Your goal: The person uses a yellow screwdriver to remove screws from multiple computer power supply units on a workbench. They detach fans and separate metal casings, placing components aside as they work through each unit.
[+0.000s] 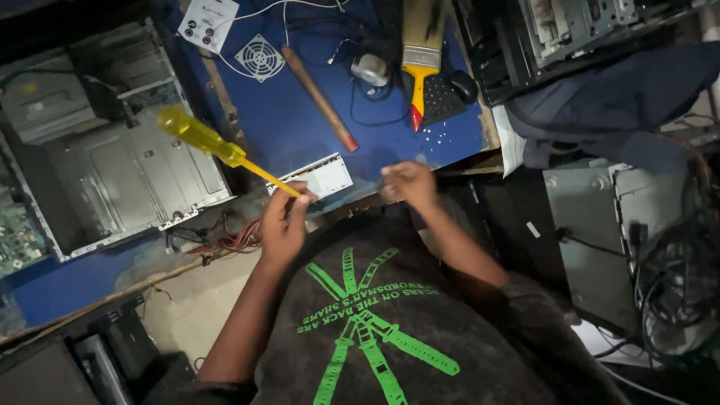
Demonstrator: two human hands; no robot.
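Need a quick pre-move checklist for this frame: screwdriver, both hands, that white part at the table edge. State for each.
1. Left hand has the screwdriver: ok, fingers closed on the metal shaft near its tip, yellow handle pointing up and away to the left.
2. Grip on the handle itself: not ok, the handle is free in the air.
3. Right hand holding something: cannot tell, fingers curled at the table edge, contents hidden.
4. White rectangular part resting on the blue table: ok, lying flat at the near edge beside the left hand.
5. Tip seated on a screw: cannot tell, tip covered by the fingers.
6. Nearby tools apart from the hands: ok, wooden-handled tool and paintbrush lie farther back.
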